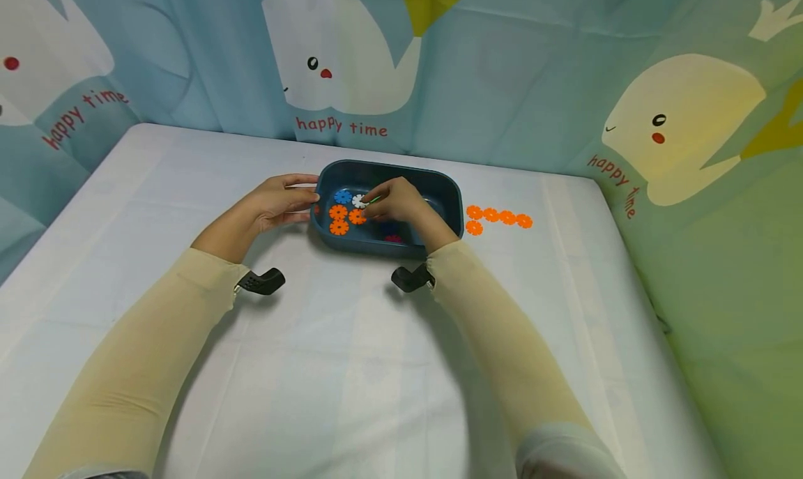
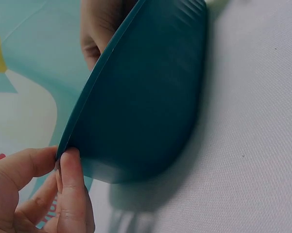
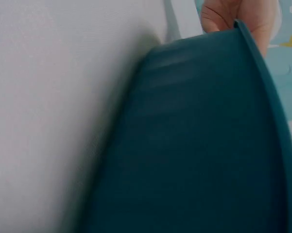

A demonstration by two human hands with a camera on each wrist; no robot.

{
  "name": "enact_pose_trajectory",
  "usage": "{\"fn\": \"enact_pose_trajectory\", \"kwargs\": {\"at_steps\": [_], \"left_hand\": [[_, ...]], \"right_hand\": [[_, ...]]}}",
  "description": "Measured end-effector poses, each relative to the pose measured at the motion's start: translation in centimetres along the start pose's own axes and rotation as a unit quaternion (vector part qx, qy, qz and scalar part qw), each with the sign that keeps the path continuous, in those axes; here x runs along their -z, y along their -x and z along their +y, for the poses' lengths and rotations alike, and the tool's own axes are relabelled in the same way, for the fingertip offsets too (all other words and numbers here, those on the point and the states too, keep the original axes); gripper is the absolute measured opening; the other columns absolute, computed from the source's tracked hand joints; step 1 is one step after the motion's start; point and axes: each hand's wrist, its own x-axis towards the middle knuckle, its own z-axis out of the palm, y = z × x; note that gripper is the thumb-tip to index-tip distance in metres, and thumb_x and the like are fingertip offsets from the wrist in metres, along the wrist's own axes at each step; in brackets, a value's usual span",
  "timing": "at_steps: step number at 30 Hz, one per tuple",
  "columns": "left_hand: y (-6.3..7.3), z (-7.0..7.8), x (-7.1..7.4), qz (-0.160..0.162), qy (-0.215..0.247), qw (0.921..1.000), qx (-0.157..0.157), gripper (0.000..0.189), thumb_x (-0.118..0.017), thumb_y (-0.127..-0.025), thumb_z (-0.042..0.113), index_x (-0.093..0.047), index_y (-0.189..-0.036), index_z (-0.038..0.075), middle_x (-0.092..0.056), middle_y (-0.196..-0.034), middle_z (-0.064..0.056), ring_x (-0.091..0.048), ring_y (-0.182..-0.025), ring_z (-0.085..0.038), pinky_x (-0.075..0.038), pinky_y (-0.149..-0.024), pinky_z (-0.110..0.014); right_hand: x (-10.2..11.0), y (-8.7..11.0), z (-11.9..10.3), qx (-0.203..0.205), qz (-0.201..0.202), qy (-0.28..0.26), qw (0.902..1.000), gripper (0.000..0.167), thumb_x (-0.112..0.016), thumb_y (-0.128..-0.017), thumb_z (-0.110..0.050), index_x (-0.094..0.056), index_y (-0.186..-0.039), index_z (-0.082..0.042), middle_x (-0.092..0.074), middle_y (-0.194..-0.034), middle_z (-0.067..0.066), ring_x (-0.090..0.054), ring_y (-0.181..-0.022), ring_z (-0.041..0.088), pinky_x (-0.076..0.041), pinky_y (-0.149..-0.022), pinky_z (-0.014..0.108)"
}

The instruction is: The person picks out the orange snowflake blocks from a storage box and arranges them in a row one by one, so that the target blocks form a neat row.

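Observation:
A dark teal plastic bin (image 1: pixel 389 245) stands on the table. At its left end my left hand (image 1: pixel 279 200) holds the rim; in the left wrist view, thumb and fingers (image 2: pixel 72 170) pinch the edge from both sides. My right hand (image 1: pixel 400 201) reaches inside, fingertips pinching a green piece (image 1: pixel 374 200) that shows only as a thin sliver. Beside those fingertips lie a white notched disc (image 1: pixel 359 201) and orange notched discs (image 1: pixel 339 226). A blue disc (image 1: pixel 342 196) sits farther back, and a magenta one (image 1: pixel 393 238) lies near the front wall. The right wrist view shows mostly the bin's outer wall (image 3: pixel 194 126).
Right of the bin, several orange notched discs (image 1: pixel 507 217) lie in a row, with another orange disc (image 1: pixel 474 228) just in front of the row's left end. A white cloth (image 1: pixel 351 367) covers the table. Printed whale curtains (image 1: pixel 502 81) hang behind and at the right.

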Motion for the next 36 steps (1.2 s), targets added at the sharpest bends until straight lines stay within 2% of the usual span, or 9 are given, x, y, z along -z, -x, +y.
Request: {"fn": "enact_pose_trajectory", "kwargs": {"at_steps": [6,14,19,23,26,27,30,33,36], "left_hand": [[0.0,0.0,0.0,0.002,-0.001,1.0000,-0.001,0.057,-0.059,-0.098,0.010,-0.039,-0.151,0.015,-0.049,-0.138,-0.006,-0.063,-0.101,-0.009,-0.058,-0.072,-0.019],[-0.1,-0.1,-0.1,0.004,-0.007,1.0000,-0.005,0.057,-0.059,-0.098,0.010,-0.039,-0.151,0.015,-0.047,-0.143,-0.008,-0.059,-0.114,-0.016,-0.058,-0.074,-0.020],[0.0,-0.1,-0.1,0.005,-0.007,1.0000,-0.005,0.057,-0.059,-0.098,0.010,-0.039,-0.151,0.015,-0.045,-0.146,-0.009,-0.061,-0.111,-0.013,-0.058,-0.074,-0.020],[0.0,-0.1,-0.1,0.003,-0.006,1.0000,-0.005,0.057,-0.059,-0.098,0.010,-0.039,-0.151,0.015,-0.046,-0.146,-0.009,-0.062,-0.108,-0.012,-0.058,-0.074,-0.020],[0.0,0.0,-0.1,0.004,-0.007,1.0000,-0.005,0.057,-0.060,-0.098,0.010,-0.039,-0.151,0.015,-0.046,-0.145,-0.009,-0.061,-0.111,-0.014,-0.058,-0.074,-0.019],[0.0,0.0,-0.1,0.004,-0.006,1.0000,-0.004,0.057,-0.060,-0.098,0.010,-0.039,-0.151,0.015,-0.046,-0.146,-0.009,-0.060,-0.113,-0.015,-0.058,-0.073,-0.019],[0.0,0.0,-0.1,0.004,-0.007,1.0000,-0.004,0.057,-0.059,-0.098,0.010,-0.039,-0.151,0.015,-0.045,-0.147,-0.010,-0.057,-0.118,-0.018,-0.057,-0.073,-0.019],[-0.1,0.0,-0.1,0.002,-0.007,1.0000,-0.004,0.057,-0.059,-0.098,0.010,-0.039,-0.152,0.015,-0.044,-0.148,-0.010,-0.055,-0.122,-0.019,-0.057,-0.073,-0.019],[0.0,0.0,-0.1,0.001,-0.009,1.0000,-0.005,0.057,-0.059,-0.099,0.010,-0.038,-0.152,0.015,-0.044,-0.149,-0.010,-0.054,-0.124,-0.020,-0.057,-0.073,-0.019]], "right_hand": [[-0.8,-0.5,0.1,-0.003,0.015,0.018,0.9997,0.028,-0.075,-0.086,-0.006,-0.072,-0.113,-0.001,-0.068,-0.120,0.015,-0.071,-0.095,0.028,-0.058,-0.085,0.033],[-1.5,-0.9,0.3,-0.007,0.041,0.043,0.9982,0.021,-0.075,-0.086,-0.003,-0.074,-0.107,0.000,-0.070,-0.113,0.014,-0.071,-0.092,0.027,-0.059,-0.080,0.030],[-1.8,-1.2,0.4,-0.004,0.058,0.054,0.9968,0.022,-0.077,-0.084,-0.004,-0.075,-0.105,-0.001,-0.071,-0.111,0.013,-0.068,-0.083,0.019,-0.058,-0.076,0.026],[-2.2,-1.4,0.6,0.004,0.075,0.068,0.9948,0.024,-0.082,-0.080,-0.007,-0.076,-0.102,-0.002,-0.070,-0.099,0.009,-0.062,-0.075,0.014,-0.056,-0.071,0.023],[-2.5,-1.4,0.8,0.015,0.089,0.083,0.9925,0.023,-0.084,-0.078,-0.008,-0.076,-0.099,-0.003,-0.067,-0.088,0.005,-0.057,-0.073,0.013,-0.055,-0.074,0.026],[-2.5,-1.3,0.8,0.019,0.094,0.092,0.9911,0.022,-0.084,-0.077,-0.009,-0.076,-0.098,-0.003,-0.065,-0.085,0.004,-0.056,-0.074,0.013,-0.054,-0.081,0.028],[-2.7,-1.4,1.0,0.031,0.107,0.109,0.9877,0.021,-0.085,-0.076,-0.009,-0.076,-0.094,-0.004,-0.063,-0.081,0.002,-0.054,-0.076,0.014,-0.053,-0.086,0.032],[-2.9,-1.4,1.1,0.039,0.114,0.123,0.9850,0.020,-0.086,-0.076,-0.010,-0.076,-0.093,-0.004,-0.065,-0.082,0.003,-0.056,-0.079,0.016,-0.052,-0.083,0.029],[-2.9,-1.5,1.1,0.044,0.113,0.127,0.9844,0.020,-0.086,-0.075,-0.010,-0.076,-0.092,-0.004,-0.068,-0.085,0.005,-0.057,-0.080,0.016,-0.051,-0.072,0.025]]}}
